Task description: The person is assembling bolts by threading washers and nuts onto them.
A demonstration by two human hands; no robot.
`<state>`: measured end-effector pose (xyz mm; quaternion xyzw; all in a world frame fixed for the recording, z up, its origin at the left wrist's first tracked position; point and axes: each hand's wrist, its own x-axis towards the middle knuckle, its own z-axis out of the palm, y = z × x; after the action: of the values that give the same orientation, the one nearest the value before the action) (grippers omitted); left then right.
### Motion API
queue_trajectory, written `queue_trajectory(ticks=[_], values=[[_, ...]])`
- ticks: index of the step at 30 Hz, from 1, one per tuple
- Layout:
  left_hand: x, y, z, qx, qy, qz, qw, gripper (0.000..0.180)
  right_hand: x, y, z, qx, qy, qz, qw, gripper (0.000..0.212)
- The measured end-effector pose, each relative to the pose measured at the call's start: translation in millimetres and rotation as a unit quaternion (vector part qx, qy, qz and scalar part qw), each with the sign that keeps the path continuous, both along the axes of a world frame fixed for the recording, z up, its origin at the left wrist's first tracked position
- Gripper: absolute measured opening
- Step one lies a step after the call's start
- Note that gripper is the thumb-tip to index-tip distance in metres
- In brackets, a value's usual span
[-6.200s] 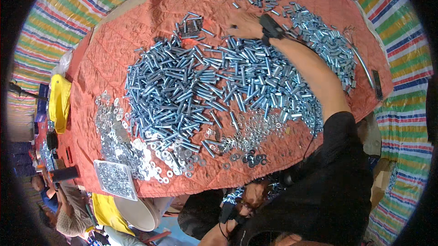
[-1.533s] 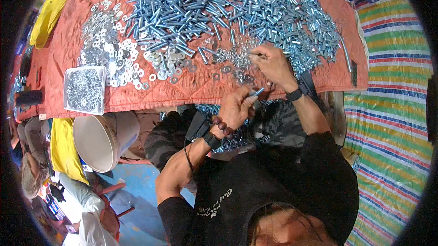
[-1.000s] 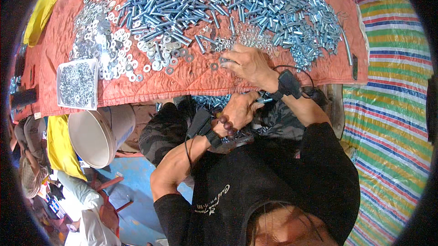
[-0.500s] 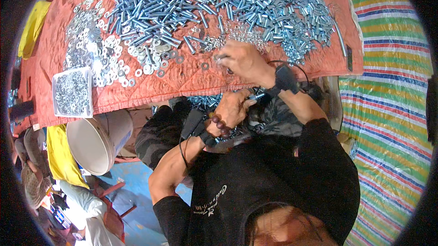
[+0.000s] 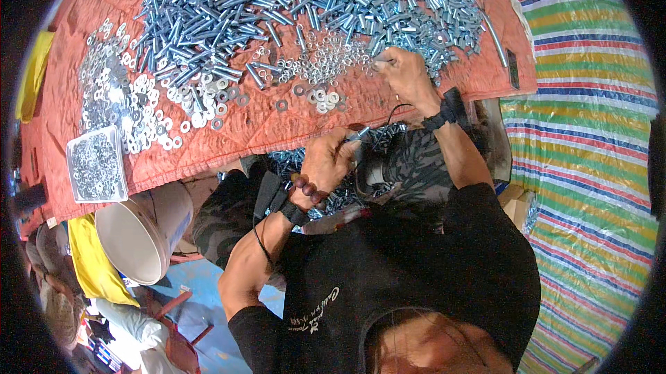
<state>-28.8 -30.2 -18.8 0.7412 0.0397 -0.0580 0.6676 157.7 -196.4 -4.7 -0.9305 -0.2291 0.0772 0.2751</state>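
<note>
My left hand [image 5: 325,160], at the near edge of the table, is closed on a shiny metal bolt [image 5: 359,134] whose end sticks out past the fingertips. My right hand [image 5: 409,77] reaches over the red cloth with its fingers pinched at the right border of a patch of small metal rings [image 5: 320,56]. What lies between those fingertips is too small to make out. A few flat washers [image 5: 327,101] sit in a small cluster on the cloth between my hands. Beyond the right hand spreads a heap of short bluish metal sleeves [image 5: 388,0].
A large pile of bluish bolts [image 5: 201,13] covers the far left, with loose flat washers [image 5: 142,103] before it. A clear tub [image 5: 76,166] of small parts stands at the table's left edge, above a white bucket [image 5: 132,249]. More metal parts [image 5: 284,159] lie below the table edge.
My right hand has moved away and to the right, from the near cloth to the ring patch. A small washer cluster now shows where it was. My left hand still holds the bolt.
</note>
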Motion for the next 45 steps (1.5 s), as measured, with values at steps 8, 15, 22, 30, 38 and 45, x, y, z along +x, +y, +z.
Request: queue_trajectory(ticks=[8, 15, 22, 30, 38, 45], values=[[4.2, -3.8, -2.3, -0.028, 0.039, 0.011, 0.999, 0.016, -2.0, -5.3, -18.3, 0.033, -0.033, 0.043, 0.998, 0.015], [8.8, -4.5, -4.0, -0.098, 0.068, 0.072, 0.99, 0.016, -8.8, -1.8, -8.9, 0.038, 0.087, -0.016, 0.995, 0.018], [11.3, -4.2, 1.5, -0.042, 0.032, 0.089, 0.995, 0.016, -19.5, -4.1, -15.7, 0.027, -0.087, 0.091, 0.992, 0.014], [13.6, -3.3, 6.3, -0.011, 0.033, 0.12, 0.992, 0.019, -27.4, 5.5, 13.2, 0.12, 0.274, -0.011, 0.954, 0.016], [14.5, -2.5, 3.9, 0.018, -0.033, 0.143, 0.989, 0.013, -48.5, 16.1, 9.4, 0.263, 0.465, 0.032, 0.844, 0.018], [13.1, -2.5, -0.4, 0.095, -0.093, 0.148, 0.98, 0.011, -61.0, 15.0, 18.1, 0.333, 0.549, -0.016, 0.767, 0.025]])
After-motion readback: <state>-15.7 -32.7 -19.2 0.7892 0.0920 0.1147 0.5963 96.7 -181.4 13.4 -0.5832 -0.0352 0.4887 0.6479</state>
